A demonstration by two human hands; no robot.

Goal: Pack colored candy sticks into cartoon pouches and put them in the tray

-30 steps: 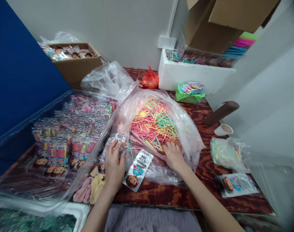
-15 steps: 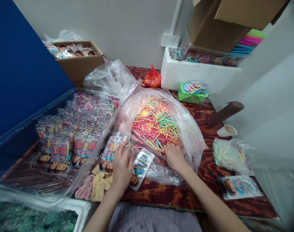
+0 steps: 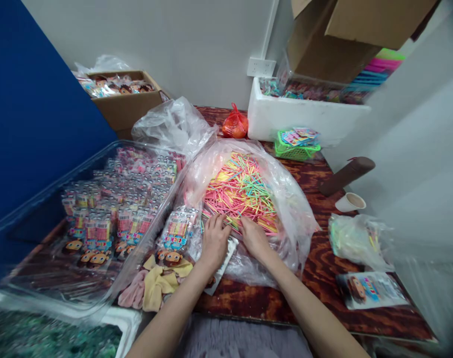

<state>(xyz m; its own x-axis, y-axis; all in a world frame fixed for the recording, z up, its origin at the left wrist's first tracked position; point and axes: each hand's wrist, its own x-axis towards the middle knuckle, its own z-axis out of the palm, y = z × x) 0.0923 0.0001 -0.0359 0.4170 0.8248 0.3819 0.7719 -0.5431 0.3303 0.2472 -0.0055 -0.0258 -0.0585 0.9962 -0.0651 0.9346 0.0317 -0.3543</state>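
A heap of thin coloured sticks (image 3: 241,191) lies in an opened clear plastic bag (image 3: 289,209) in the middle of the wooden table. Both hands meet at the near edge of that heap. My left hand (image 3: 214,242) rests palm down with its fingers bent onto the sticks, over an empty printed packet (image 3: 226,256). My right hand (image 3: 253,237) lies beside it, fingers curled into the sticks. What the fingers grip is hidden. A filled cartoon packet (image 3: 176,233) lies just left of my left hand.
A clear tray (image 3: 36,209) of filled packets sits at left. Yellow and pink cloths (image 3: 155,286) lie at the near edge. A white foam box (image 3: 304,117), green basket (image 3: 295,149), red bag (image 3: 234,124), paper cup (image 3: 349,202), brown tube (image 3: 345,175) and another packet (image 3: 371,290) stand around.
My left hand has moved right from the filled packet onto the sticks beside my right hand. My right hand has shifted slightly left along the heap's near edge.
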